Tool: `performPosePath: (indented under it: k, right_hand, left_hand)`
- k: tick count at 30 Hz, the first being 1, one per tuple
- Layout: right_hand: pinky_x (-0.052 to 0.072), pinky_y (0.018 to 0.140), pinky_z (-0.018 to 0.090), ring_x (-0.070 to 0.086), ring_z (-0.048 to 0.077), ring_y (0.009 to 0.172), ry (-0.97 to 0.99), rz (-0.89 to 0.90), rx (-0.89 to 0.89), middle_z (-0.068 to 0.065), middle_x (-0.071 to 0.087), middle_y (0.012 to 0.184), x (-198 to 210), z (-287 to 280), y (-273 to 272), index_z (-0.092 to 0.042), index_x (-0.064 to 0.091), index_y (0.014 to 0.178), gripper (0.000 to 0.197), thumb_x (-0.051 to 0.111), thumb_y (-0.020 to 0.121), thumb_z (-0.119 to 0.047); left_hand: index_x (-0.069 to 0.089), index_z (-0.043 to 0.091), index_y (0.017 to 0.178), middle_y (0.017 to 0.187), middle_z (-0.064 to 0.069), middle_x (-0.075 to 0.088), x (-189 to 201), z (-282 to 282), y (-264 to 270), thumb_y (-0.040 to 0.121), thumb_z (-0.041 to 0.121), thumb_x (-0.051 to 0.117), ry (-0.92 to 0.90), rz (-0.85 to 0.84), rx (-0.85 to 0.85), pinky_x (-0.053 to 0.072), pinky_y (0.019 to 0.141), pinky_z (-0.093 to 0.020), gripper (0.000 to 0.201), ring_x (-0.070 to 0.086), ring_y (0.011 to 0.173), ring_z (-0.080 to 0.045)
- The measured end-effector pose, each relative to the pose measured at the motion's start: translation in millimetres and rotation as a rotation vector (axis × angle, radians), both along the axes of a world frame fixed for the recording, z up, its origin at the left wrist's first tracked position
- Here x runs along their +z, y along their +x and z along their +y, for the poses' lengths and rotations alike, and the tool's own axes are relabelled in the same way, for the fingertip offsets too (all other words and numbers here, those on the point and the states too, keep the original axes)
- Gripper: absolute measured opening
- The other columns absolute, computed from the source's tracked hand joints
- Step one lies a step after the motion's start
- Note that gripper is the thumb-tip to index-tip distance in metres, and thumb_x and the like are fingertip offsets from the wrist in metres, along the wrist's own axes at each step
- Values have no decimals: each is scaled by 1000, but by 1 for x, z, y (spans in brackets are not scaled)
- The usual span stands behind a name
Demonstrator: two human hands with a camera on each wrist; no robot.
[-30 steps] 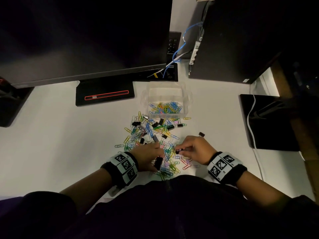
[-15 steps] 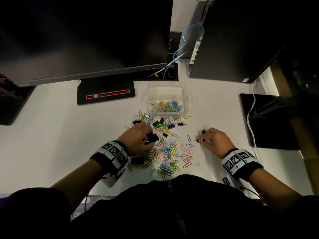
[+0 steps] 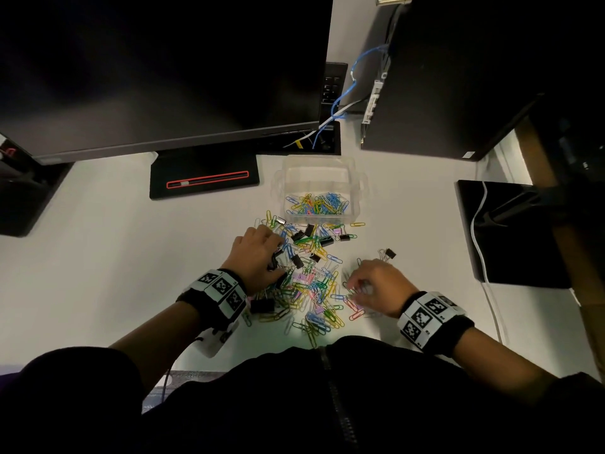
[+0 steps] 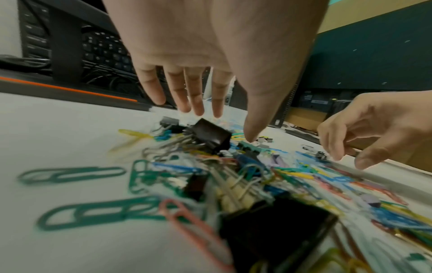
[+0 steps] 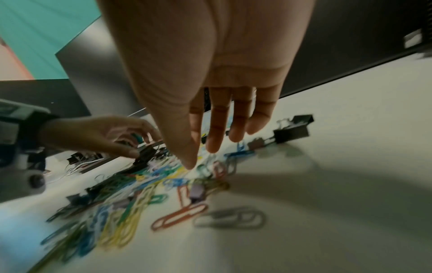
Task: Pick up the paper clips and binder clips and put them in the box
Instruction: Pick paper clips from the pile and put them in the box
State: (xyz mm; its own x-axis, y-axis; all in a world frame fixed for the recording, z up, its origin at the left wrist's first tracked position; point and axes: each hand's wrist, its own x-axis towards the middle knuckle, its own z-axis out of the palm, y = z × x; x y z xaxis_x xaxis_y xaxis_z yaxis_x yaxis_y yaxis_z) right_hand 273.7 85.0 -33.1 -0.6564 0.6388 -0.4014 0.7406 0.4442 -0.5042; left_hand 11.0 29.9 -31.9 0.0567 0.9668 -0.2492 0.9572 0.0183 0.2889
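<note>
our left hand [image 3: 258, 257] spread loose over the binder clips [image 4: 211, 136], right hand [image 3: 376, 285] relaxed above paper clips [image 3: 319, 290], nothing gripped, box [image 3: 319, 168] at far side

The head view looks steeply down on the worktop [image 3: 98, 257] from above. Each wrist view sits low, close behind its fingers, facing forward; all three share the clip pile [image 3: 307, 283].

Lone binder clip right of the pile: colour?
Black binder clip, silver wire handles; right wrist view shows it best.
</note>
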Motion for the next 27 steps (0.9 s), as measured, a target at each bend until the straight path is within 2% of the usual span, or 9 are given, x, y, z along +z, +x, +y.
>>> performPosePath:
  k: [3, 5, 7, 11, 15, 19, 22, 24, 27]
  right_hand:
    - [33, 70, 25, 46, 15, 79, -28, -2, 28, 1, 54, 83, -6, -8, -9, -18, 68, 94, 18, 70, 77, -24]
    - [35, 69, 26, 46, 15, 77, -26, 15, 6, -1, 52, 80, -11, -12, -12, -17, 68, 91, 17, 70, 76, -25]
    - [36, 68, 26, 48, 16, 75, -26, 32, -30, -1, 52, 79, -14, -13, -14, -16, 67, 86, 13, 71, 76, -24]
    - [35, 67, 24, 49, 14, 73, -47, 58, -66, -2, 51, 78, -16, -13, -13, -13, 67, 79, 7, 70, 76, -18]
    - [38, 71, 26, 51, 19, 82, -25, 46, -83, 5, 55, 87, -16, -11, -7, -12, 67, 84, 11, 70, 76, -19]
    - [35, 81, 24, 49, 23, 103, -23, 77, -157, 5, 51, 103, -12, -5, -1, -16, 62, 106, 46, 80, 65, -27]
    - [25, 103, 26, 33, 23, 128, -66, 20, -107, 8, 38, 136, -8, -3, -2, -20, 45, 131, 88, 85, 55, -37]
    - [22, 109, 30, 27, 25, 131, -59, -57, -43, 9, 30, 142, -7, -4, -4, -20, 31, 140, 106, 85, 52, -42]
    - [26, 105, 29, 30, 25, 125, -6, -83, 18, 9, 32, 137, -13, -12, -10, -18, 27, 142, 109, 84, 52, -44]
  left_hand:
    - [61, 18, 102, 102, -5, 59, 4, 1, 14, 78, 29, 65, 19, -124, -180, 46, 86, -39, 26, 53, 97, -24]
    - [64, 16, 97, 94, -2, 60, 7, 1, 27, 81, 21, 62, -132, -212, -267, 45, 85, -33, 16, 53, 90, -19]
    - [66, 15, 98, 92, -1, 60, 8, 1, 40, 82, 17, 60, -258, -247, -328, 43, 82, -31, 17, 54, 89, -18]
    - [64, 16, 105, 87, 2, 50, -1, -4, 57, 85, 23, 62, -322, -251, -434, 40, 78, -30, 22, 49, 85, -16]
    - [61, 17, 111, 100, -5, 57, -6, -4, 63, 86, 25, 60, -370, -208, -454, 44, 85, -35, 26, 52, 96, -21]
    - [61, 11, 105, 104, -8, 57, -7, -2, 65, 87, 26, 60, -373, -220, -431, 40, 81, -30, 23, 52, 96, -22]
    - [60, 11, 101, 103, -7, 56, -8, -3, 64, 87, 26, 59, -359, -234, -416, 37, 77, -28, 21, 47, 86, -17]
    - [58, 10, 99, 100, -6, 56, -9, -3, 65, 87, 25, 59, -335, -251, -406, 34, 74, -25, 19, 42, 81, -13]
    - [57, 9, 95, 90, -1, 49, -11, -4, 64, 87, 24, 59, -303, -282, -375, 32, 72, -24, 17, 41, 78, -12]
